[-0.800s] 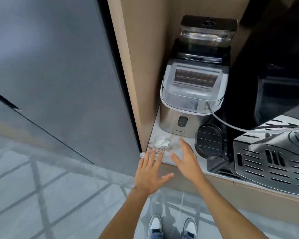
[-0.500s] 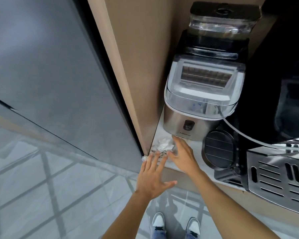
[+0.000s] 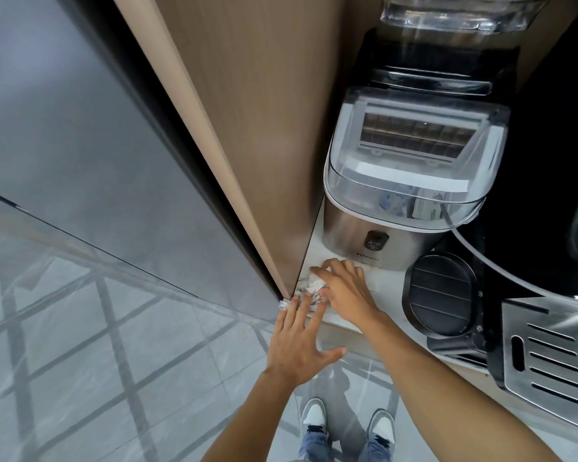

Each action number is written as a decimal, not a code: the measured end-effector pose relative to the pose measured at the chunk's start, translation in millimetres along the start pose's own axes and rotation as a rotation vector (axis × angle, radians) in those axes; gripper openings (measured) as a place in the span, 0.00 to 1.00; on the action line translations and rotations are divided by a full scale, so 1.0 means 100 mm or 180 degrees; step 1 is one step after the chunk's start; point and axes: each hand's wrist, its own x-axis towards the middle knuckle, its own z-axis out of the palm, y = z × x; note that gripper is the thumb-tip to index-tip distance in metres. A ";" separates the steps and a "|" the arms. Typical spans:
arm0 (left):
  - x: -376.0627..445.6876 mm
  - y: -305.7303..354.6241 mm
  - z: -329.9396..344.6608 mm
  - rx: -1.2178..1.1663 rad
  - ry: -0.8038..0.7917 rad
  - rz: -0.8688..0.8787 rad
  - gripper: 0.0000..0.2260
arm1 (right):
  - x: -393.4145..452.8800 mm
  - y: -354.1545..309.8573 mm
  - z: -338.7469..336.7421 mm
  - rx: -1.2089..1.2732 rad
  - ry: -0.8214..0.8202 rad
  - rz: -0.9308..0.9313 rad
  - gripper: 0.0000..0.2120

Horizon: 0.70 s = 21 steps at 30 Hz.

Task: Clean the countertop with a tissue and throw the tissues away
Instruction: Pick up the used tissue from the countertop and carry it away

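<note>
A crumpled white tissue [image 3: 315, 282] lies on the white countertop [image 3: 384, 284] at its left front corner, with small scraps of debris around it. My right hand [image 3: 346, 290] rests on top of the tissue with its fingers curled over it, pressing it to the surface. Just off the counter's front edge, my left hand [image 3: 299, 341] is held flat with its fingers spread, its fingertips touching the edge under the debris. Most of the tissue is hidden beneath my right hand.
A steel ice maker [image 3: 404, 191] stands right behind the tissue. A round black appliance [image 3: 442, 295] and a slotted metal tray [image 3: 554, 358] fill the counter to the right. A wooden side panel [image 3: 247, 135] walls off the left. Tiled floor [image 3: 97, 345] lies below.
My right hand has slid left and forward onto the tissue and closed over it. My left hand moved up to the counter's edge. The camera has come closer.
</note>
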 end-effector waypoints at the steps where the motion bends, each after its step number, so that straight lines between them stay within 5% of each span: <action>1: 0.00 0.00 0.00 0.0010 0.0000 0.0003 0.45 | -0.01 0.01 0.00 0.0011 0.0027 0.0039 0.24; 21: -0.04 0.12 0.08 0.0281 -0.0107 0.0241 0.45 | -0.60 0.18 0.01 0.0691 0.0454 0.1066 0.17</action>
